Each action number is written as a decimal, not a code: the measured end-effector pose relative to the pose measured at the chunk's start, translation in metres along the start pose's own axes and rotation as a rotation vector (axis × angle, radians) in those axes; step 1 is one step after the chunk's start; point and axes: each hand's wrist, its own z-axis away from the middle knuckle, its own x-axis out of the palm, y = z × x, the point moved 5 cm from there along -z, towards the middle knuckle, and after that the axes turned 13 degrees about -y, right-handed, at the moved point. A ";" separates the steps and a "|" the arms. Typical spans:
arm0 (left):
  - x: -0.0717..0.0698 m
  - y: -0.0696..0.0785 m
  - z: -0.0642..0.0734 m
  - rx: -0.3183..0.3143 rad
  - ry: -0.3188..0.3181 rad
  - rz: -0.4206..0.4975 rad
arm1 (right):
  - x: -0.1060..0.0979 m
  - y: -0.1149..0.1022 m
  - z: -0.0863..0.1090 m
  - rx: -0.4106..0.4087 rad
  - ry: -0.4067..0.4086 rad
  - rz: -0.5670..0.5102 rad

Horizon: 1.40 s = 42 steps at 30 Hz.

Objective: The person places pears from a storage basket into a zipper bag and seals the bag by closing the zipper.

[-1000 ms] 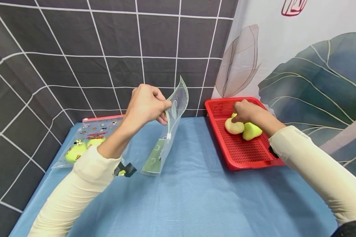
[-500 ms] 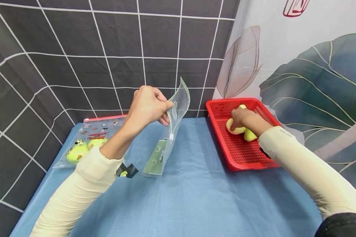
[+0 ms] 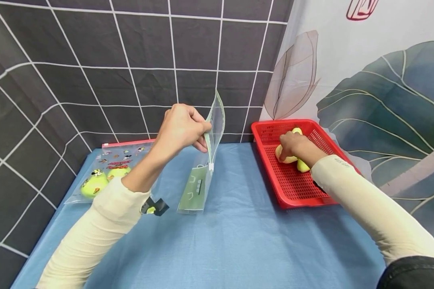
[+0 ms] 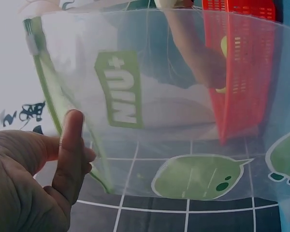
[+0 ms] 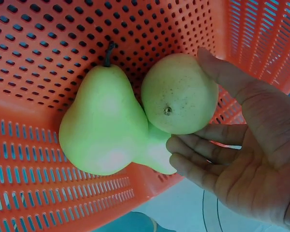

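My left hand (image 3: pixel 182 126) pinches the top edge of a clear zip bag (image 3: pixel 193 192) with pale green trim, held upright with its mouth parted. Green creature prints and a "NIU+" label (image 4: pixel 121 89) show on its side in the left wrist view. Over on the right, my right hand (image 3: pixel 293 145) reaches into a red plastic basket (image 3: pixel 293 188). Seen from the right wrist, its thumb and fingers lie around a round pale-green fruit (image 5: pixel 176 94). Beside that fruit sits a green pear (image 5: pixel 104 125), and another green fruit (image 5: pixel 157 150) is partly hidden beneath them.
A second zip bag (image 3: pixel 121 154) with a red top and cartoon prints lies at the back left, with two green fruits (image 3: pixel 94 184) in it. Blue cloth (image 3: pixel 231 241) covers the table. A dark grid-patterned wall (image 3: pixel 199 48) stands behind.
The right hand has moved slightly left and down over the round fruit in the basket, its fingers closing around it. The zip bag has turned a little in the left hand.
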 end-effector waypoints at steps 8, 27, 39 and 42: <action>0.003 0.005 -0.005 0.106 -0.034 0.196 | 0.001 -0.007 0.007 0.001 0.021 0.045; -0.014 0.016 0.001 0.227 0.061 0.363 | 0.000 -0.009 0.014 0.020 0.023 0.036; -0.010 0.016 0.000 0.221 0.098 0.300 | -0.015 -0.012 0.025 0.023 0.176 0.007; -0.010 0.016 0.000 0.216 0.106 0.314 | -0.025 -0.013 0.029 0.021 0.194 -0.017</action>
